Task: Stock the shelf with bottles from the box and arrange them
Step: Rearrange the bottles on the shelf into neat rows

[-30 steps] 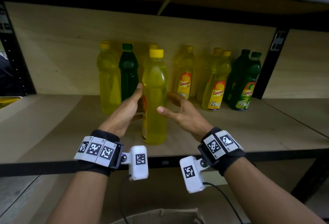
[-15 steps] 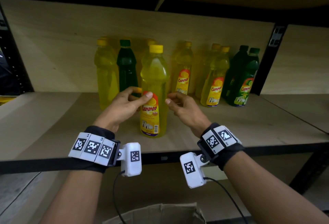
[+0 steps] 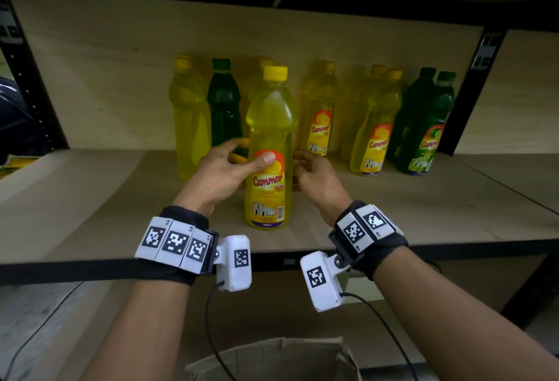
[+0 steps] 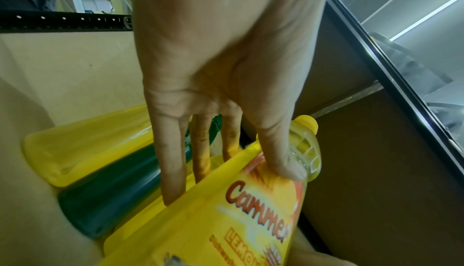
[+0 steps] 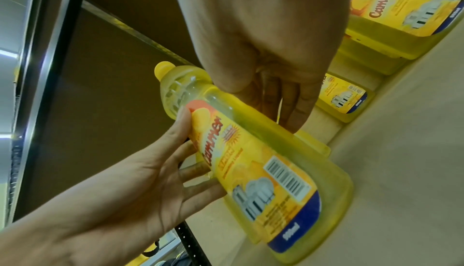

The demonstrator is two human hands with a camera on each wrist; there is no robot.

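Here, both hands [image 3: 223,172] gripping yellow bottle [image 3: 269,150]

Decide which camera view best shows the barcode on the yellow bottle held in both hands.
The right wrist view: the barcode on the yellow bottle is large and unobstructed there. The head view shows it small. The left wrist view cuts it off.

A bottle [image 3: 267,150] stands upright on the shelf [image 3: 90,214] between the left hand [image 3: 222,173] and right hand [image 3: 314,176]. Behind the hands a row of bottles [image 3: 375,120] lines the back; below the wrists sits the box [image 3: 272,359].
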